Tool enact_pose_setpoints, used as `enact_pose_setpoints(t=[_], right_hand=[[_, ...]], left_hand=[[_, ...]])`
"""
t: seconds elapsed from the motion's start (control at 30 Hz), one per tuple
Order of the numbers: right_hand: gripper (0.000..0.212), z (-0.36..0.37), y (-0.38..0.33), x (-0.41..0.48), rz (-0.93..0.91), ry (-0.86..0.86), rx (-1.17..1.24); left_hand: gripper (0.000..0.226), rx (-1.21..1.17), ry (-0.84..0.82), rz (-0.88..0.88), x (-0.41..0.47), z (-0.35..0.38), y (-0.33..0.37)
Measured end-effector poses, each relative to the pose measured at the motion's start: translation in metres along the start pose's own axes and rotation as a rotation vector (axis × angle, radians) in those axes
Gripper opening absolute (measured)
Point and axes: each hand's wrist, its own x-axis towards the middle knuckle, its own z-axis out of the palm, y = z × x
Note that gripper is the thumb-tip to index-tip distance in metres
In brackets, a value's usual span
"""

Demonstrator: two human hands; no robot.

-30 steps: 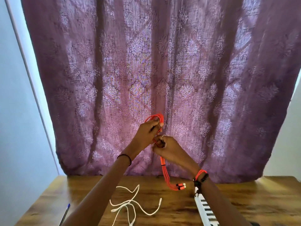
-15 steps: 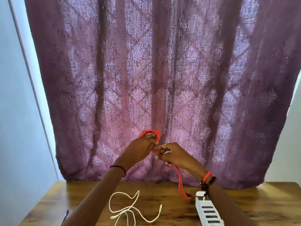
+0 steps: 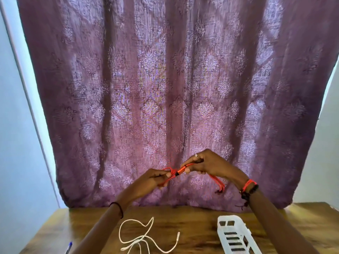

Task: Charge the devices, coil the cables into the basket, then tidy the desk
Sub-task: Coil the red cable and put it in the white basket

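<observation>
Behind the desk, a purple patterned curtain (image 3: 165, 88) fills most of the view and hangs down to the desk's far edge. Pale wall (image 3: 14, 143) shows on both sides of it. The wooden desk (image 3: 192, 226) runs across the bottom. A white slotted basket (image 3: 234, 235) sits on the desk at lower right, under the right forearm, partly cut off by the frame edge; what is inside it cannot be told. A white cable (image 3: 139, 242) lies loose and uncoiled on the desk at centre-left, well apart from the basket, with one plug end pointing up toward the right.

Both arms are raised above the desk in front of the curtain. The left hand (image 3: 148, 182) has its fingers curled, gripping a bunch of orange cable (image 3: 180, 170) loops. The right hand (image 3: 211, 165) is just beside it, fingertips pinching the same cable. The cable spans the short gap between the hands, with a dark collar on it there. More orange strands run under the right palm and dangle below it, dark tips at the end, off the desk.

A blue pen (image 3: 69, 247) lies at the lower left edge. Orange and black bands (image 3: 248, 187) are on the right wrist, and a thin black band (image 3: 117, 208) on the left. A ring (image 3: 196, 155) is on a right finger.
</observation>
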Motion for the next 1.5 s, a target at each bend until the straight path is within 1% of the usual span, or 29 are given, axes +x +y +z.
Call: enact_pose_setpoints(t=[0.07, 0.17, 0.3, 0.4, 0.47, 0.53, 0.6, 0.63, 0.67, 0.7, 0.77, 0.83, 0.97, 1.07, 1.13, 1.23, 1.37, 1.43, 1.5], right_hand=[[0.017, -0.006, 0.0, 0.001, -0.003, 0.028, 0.037], [0.018, -0.01, 0.003, 0.002, -0.024, 0.054, 0.101], [0.024, -0.005, 0.012, 0.008, -0.061, 0.127, 0.107], [0.025, 0.006, 0.02, 0.012, -0.08, 0.187, 0.158], [0.024, 0.015, 0.024, 0.015, -0.095, 0.27, 0.187], [0.019, 0.025, 0.03, 0.019, -0.129, 0.442, 0.062], [0.016, 0.036, 0.04, 0.022, -0.163, 0.654, -0.191], [0.019, 0.041, 0.044, 0.023, -0.16, 0.736, -0.313], [0.023, 0.047, 0.047, 0.023, -0.146, 0.78, -0.382], [0.029, 0.052, 0.048, 0.023, -0.131, 0.792, -0.391], [0.037, 0.059, 0.044, 0.021, -0.106, 0.75, -0.299], [0.039, 0.064, 0.039, 0.019, -0.074, 0.697, -0.212], [0.024, 0.067, 0.036, 0.017, -0.006, 0.582, -0.119], [0.035, 0.067, 0.033, 0.016, -0.014, 0.472, -0.129], [0.036, 0.066, 0.028, 0.016, 0.001, 0.397, -0.136], [0.037, 0.067, 0.027, 0.018, 0.0, 0.412, -0.166], [0.034, 0.069, 0.026, 0.018, 0.028, 0.38, -0.107], [0.039, 0.071, 0.028, 0.022, 0.059, 0.387, -0.081], [0.033, 0.073, 0.03, 0.024, 0.087, 0.389, -0.022]], left_hand=[[0.021, -0.087, -0.002, -0.033, -0.002, 0.003, 0.001], [0.025, -0.211, -0.037, -0.053, -0.006, 0.008, 0.005], [0.031, -0.436, -0.071, -0.047, -0.006, 0.017, 0.008], [0.033, -0.623, -0.041, -0.061, -0.005, 0.025, 0.008], [0.037, -0.729, -0.005, -0.088, -0.004, 0.029, 0.007], [0.037, -0.819, 0.027, -0.098, -0.002, 0.032, 0.005], [0.032, -0.871, 0.055, -0.091, -0.001, 0.035, 0.003], [0.031, -0.886, 0.07, -0.09, 0.0, 0.037, 0.003], [0.03, -0.899, 0.084, -0.095, 0.0, 0.038, 0.003], [0.03, -0.915, 0.094, -0.1, 0.0, 0.039, 0.003], [0.031, -0.956, 0.101, -0.113, 0.002, 0.04, 0.002], [0.033, -0.993, 0.107, -0.137, 0.005, 0.039, -0.001], [0.033, -1.021, 0.112, -0.146, 0.008, 0.034, -0.008], [0.056, -1.065, 0.077, -0.127, 0.01, 0.03, -0.009], [0.065, -1.1, 0.063, -0.122, 0.012, 0.029, -0.008], [0.06, -1.119, 0.02, -0.112, 0.013, 0.027, -0.005], [0.06, -1.118, -0.055, -0.119, 0.012, 0.028, -0.003], [0.056, -1.115, -0.074, -0.117, 0.011, 0.028, -0.002], [0.053, -1.108, -0.078, -0.118, 0.01, 0.029, 0.0]])
